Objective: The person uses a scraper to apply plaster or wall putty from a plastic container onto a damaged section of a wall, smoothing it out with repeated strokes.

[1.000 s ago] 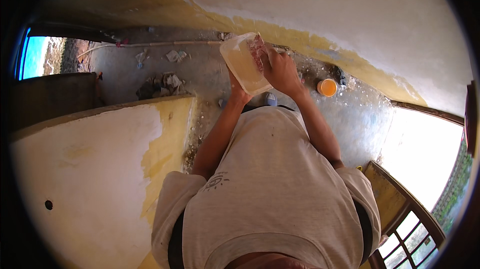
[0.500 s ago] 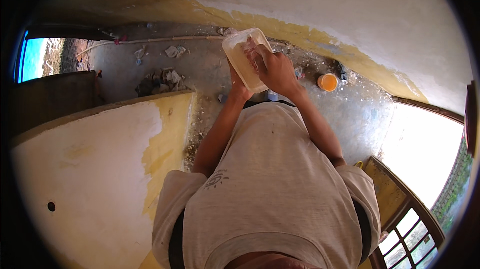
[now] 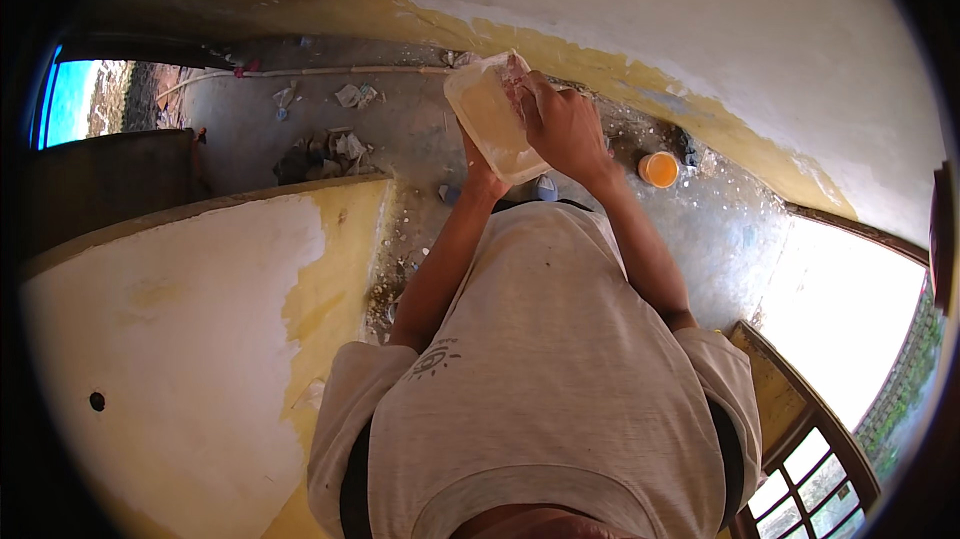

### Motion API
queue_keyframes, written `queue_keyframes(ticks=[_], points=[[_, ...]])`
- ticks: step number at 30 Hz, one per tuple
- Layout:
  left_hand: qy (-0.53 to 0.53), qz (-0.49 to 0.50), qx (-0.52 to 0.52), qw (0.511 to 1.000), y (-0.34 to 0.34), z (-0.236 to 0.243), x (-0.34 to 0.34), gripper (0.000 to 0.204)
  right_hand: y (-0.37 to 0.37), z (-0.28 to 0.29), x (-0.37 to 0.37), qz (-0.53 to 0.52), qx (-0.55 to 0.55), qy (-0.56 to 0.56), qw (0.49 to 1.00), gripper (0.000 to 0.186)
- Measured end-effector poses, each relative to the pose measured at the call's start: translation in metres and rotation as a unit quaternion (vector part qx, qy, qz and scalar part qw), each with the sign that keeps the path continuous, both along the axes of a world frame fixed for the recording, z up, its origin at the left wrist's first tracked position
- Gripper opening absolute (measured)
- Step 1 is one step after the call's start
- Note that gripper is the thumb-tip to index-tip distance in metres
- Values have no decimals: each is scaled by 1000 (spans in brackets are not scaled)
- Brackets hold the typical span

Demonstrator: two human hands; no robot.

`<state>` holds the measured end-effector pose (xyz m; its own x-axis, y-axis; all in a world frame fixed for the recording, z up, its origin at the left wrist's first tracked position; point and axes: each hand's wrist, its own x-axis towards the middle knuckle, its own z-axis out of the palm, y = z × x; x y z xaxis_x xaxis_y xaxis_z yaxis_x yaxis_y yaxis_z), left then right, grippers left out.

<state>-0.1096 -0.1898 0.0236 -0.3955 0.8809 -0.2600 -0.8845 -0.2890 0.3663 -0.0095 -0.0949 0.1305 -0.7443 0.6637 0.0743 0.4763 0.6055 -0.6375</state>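
In front of my chest I hold a shallow rectangular plastic tub, tilted, with a cream-coloured layer inside. My left hand supports it from beneath on the left side; most of those fingers are hidden behind the tub. At the tub's right rim my right hand is closed on a reddish, flat piece with pale smears. That piece lies against the inside edge at the upper right; its exact kind is unclear.
An orange-filled bucket stands on the floor to the right. Paper scraps and a rubbish heap lie at the left, near a long pole. A low peeling wall rises at my left; another peeling wall runs ahead.
My right hand has moved slightly right, drawing the reddish piece from the tub's middle to its upper right rim. The tub has stayed in my left hand, slightly shifted.
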Motion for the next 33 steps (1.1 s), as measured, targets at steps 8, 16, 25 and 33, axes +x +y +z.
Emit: queue_keyframes(ticks=[8, 16, 25, 33], points=[[34, -7, -12, 999, 0, 1, -2, 68, 1, -9, 7, -55, -35, 64, 996, 35], [25, -17, 19, 999, 5, 15, -2, 73, 17, -6, 18, 10, 69, 22, 997, 32], [-13, -19, 21, 1000, 1, -13, -1, 68, 1, -26, 8, 24, -17, 28, 999, 21], [4, -14, -9, 1000, 1, -24, -4, 60, -2, -23, 2, 21, -49, 76, 996, 16]])
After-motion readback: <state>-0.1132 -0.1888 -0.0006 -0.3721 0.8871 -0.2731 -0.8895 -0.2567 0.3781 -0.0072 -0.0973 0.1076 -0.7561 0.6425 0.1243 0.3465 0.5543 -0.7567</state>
